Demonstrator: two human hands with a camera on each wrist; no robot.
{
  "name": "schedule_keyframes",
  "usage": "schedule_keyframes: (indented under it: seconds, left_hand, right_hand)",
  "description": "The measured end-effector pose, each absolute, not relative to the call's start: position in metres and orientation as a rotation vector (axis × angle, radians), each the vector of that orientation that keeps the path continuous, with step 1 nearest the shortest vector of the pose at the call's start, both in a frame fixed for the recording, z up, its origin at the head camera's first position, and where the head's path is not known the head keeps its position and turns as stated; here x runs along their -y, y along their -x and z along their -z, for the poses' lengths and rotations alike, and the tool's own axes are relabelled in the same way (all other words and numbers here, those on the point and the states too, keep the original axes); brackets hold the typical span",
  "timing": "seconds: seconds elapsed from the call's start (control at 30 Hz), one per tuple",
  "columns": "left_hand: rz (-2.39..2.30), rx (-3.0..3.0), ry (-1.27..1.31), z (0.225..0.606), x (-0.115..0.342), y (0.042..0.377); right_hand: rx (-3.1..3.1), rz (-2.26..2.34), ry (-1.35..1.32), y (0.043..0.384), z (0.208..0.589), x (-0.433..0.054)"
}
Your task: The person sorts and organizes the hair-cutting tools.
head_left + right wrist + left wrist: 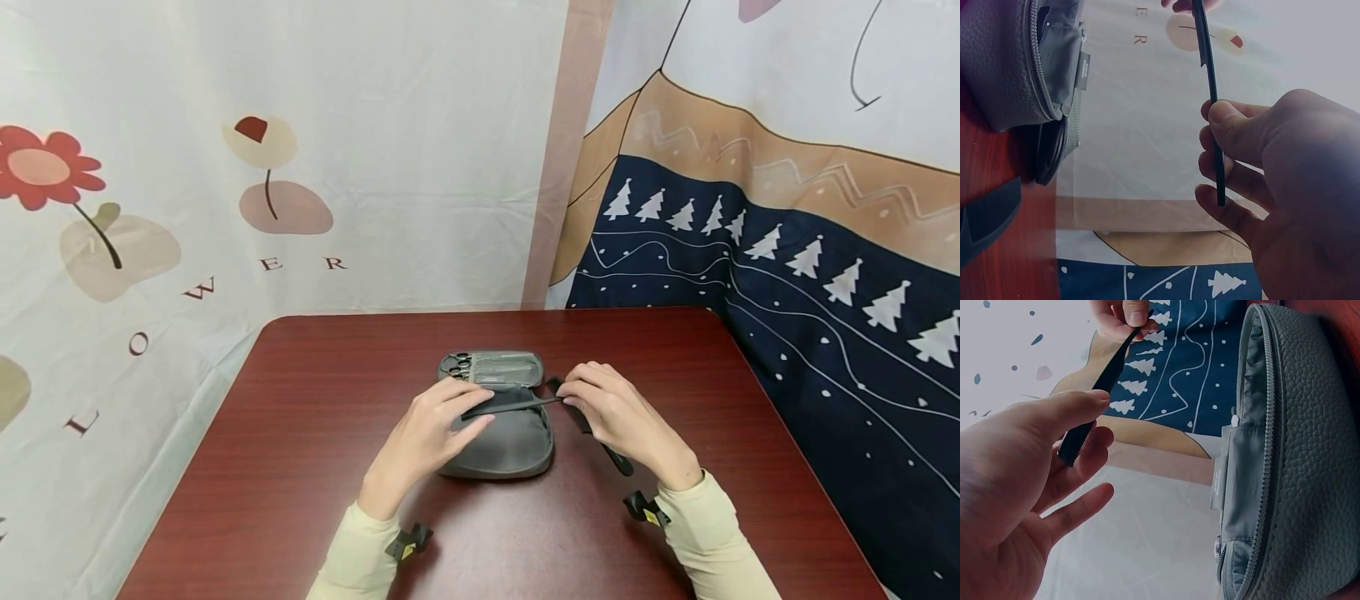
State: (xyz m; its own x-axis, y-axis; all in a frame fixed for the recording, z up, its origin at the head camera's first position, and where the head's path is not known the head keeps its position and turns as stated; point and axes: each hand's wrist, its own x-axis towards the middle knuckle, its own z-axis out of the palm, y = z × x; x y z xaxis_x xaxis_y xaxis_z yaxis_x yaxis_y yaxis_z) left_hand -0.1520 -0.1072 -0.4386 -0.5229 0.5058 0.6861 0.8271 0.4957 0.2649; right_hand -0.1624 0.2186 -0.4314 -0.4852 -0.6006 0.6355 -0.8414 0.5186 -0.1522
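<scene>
Both hands hold a slim black comb (517,407) level above an unzipped grey pouch (498,454). My left hand (431,423) pinches its wider end between thumb and fingers; a fine-toothed edge shows there in the left wrist view. At the narrow handle end, my right hand (615,408) grips with thumb and fingertips, the handle (1220,181) running down past the fingers. The pouch's lid (517,367) lies folded back, away from me, with scissors (459,365) and other slim tools in its clear pocket. Inside the pouch body, a grey lining (1244,487) shows.
A long black item (617,458) lies on the red-brown table (300,433) under the right hand, right of the pouch. Behind the table hang a pale printed curtain (420,167) and a navy tree-patterned cloth (787,317).
</scene>
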Motion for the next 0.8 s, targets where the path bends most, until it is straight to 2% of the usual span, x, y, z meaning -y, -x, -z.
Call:
schedule_keyframes:
  seconds: [0.8]
  left_hand:
    - [0.902,2.188,1.062,0.439,0.1078,0.153]
  right_hand:
    - [2.283,-0.643,-1.155,0.1606,0.4296,-0.2173]
